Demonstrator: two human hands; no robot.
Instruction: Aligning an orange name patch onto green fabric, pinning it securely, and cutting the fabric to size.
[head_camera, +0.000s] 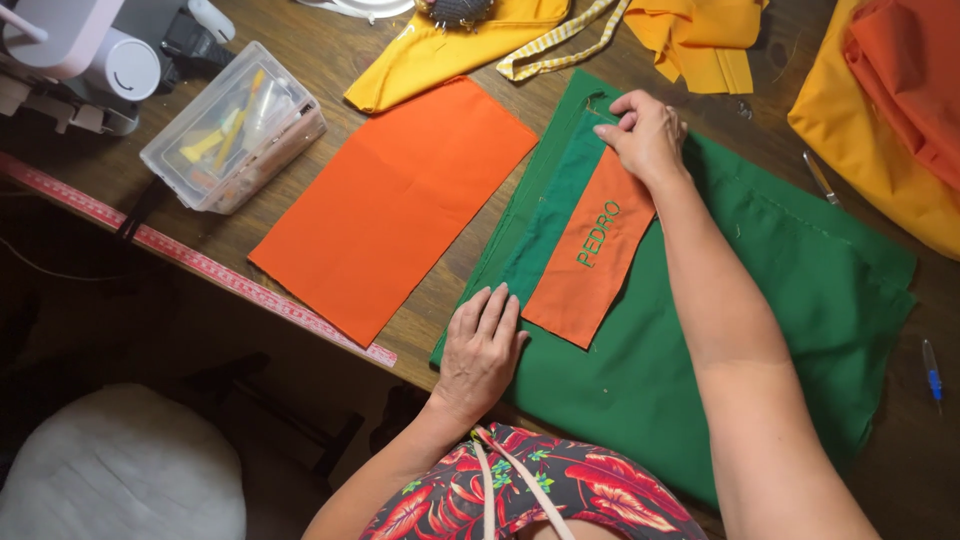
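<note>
1. Right now the left hand (480, 345) lies flat, palm down and fingers spread, on the near left edge of a large green woven cloth (780, 300) spread over the dark wooden table (330, 50); it grips nothing and only presses.
2. At the far end, the right hand (648, 135) pinches its fingertips together on the top edge of the layered fabric, where a narrow teal cloth strip (555, 215) meets a small orange rectangular fabric patch with green embroidered lettering (590, 255). Whether a pin sits between those fingertips cannot be told.
3. The patch lies tilted on the green cloth, overlapping the teal strip along its left side, between the two hands.
4. Judging by this, the step in hand is lining up and fixing the patch and strip on the green cloth.
5. A next move would call for keeping the near end held flat while the far corner is squared, so the layers do not creep.
6. Beside the work lie a larger plain orange fabric rectangle (395, 205), a clear plastic box of small sewing notions (235, 130), a pink measuring tape (190, 255) along the table edge, and folded yellow fabric pieces (440, 50) further back.
</note>
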